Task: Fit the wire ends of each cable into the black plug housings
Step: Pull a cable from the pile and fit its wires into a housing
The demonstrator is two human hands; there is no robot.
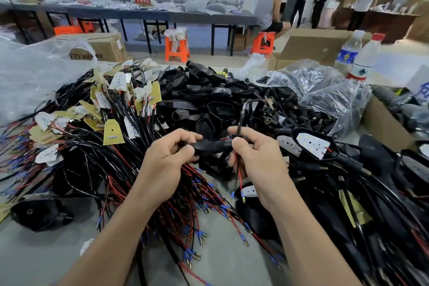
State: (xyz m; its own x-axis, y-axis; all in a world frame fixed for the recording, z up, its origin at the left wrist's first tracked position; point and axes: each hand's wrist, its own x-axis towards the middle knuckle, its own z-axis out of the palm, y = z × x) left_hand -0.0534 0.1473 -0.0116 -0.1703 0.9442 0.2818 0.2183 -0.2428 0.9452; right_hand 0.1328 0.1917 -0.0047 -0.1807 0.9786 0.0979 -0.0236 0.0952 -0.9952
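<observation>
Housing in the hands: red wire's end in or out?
Out. The red wire hangs free below the right hand, tip clear of the housing held between it and the left hand. Other wires: cannot tell.

Grey table (46, 260) bears heaped cables (102, 160) and black housings (209, 97)
</observation>
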